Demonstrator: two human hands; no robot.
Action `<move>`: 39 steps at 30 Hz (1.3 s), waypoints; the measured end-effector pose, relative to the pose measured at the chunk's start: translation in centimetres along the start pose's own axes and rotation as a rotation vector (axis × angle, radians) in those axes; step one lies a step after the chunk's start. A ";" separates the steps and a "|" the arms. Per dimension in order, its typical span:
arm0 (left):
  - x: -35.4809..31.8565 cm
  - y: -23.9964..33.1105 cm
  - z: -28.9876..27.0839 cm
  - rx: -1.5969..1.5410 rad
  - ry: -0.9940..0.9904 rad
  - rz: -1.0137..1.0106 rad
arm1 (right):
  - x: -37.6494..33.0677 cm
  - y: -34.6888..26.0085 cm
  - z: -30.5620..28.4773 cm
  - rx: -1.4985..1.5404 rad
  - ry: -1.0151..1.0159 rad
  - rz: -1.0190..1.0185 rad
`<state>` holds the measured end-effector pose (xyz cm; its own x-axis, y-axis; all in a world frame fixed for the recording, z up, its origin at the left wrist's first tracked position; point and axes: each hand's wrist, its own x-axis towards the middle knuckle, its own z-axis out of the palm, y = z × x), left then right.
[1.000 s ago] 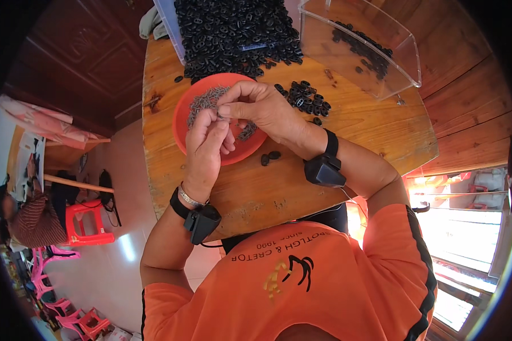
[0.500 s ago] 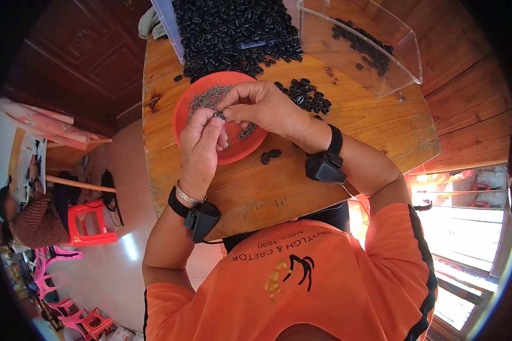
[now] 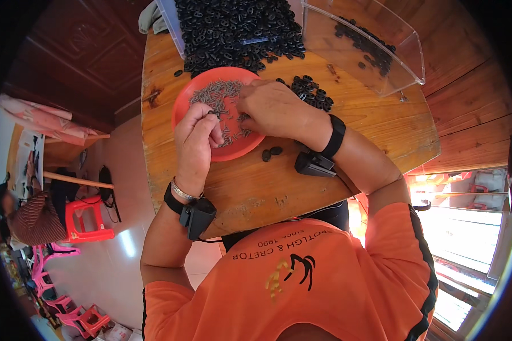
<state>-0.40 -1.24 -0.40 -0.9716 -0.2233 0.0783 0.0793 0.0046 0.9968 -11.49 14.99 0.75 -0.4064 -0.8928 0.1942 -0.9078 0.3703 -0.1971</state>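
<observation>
While the left hand [image 3: 197, 135] pinched a black piece [image 3: 212, 113] over the left of the bowl [image 3: 180, 103], the right hand [image 3: 281, 111] reached among grey pins [image 3: 215, 91], grip hidden, spread or pressed: couldn't tell. Step looked like pin-picking; next move seemingly called for pinching one.

The right hand [image 3: 273, 111] is covering part of the right side of the orange bowl [image 3: 181, 105] and mostly hiding its own fingertips, so whatever they are touching is not showing. At the bowl's left side, the left hand [image 3: 194, 136] is largely concealing a small dark piece [image 3: 212, 113]. Inside the bowl, grey metal bits [image 3: 217, 91] are appearing too small to identify. Beyond the bowl, the top edge is cropping the black oval pieces [image 3: 239, 28] and, rightward, a clear bin [image 3: 403, 75].
</observation>
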 end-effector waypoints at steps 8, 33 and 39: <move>-0.1 0.5 0.3 -0.066 0.044 -0.037 | 0.3 0.3 0.9 0.142 0.101 -0.041; -0.1 0.3 0.3 -0.027 -0.042 0.018 | 0.8 1.0 0.3 1.511 -0.018 0.273; -0.2 0.3 0.6 -0.001 -0.038 0.102 | 0.6 0.2 0.0 1.358 0.002 0.233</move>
<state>-0.33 -0.57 -0.10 -0.9662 -0.1845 0.1802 0.1787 0.0249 0.9836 -11.94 14.56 0.84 -0.5352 -0.8442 0.0289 -0.0067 -0.0299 -0.9995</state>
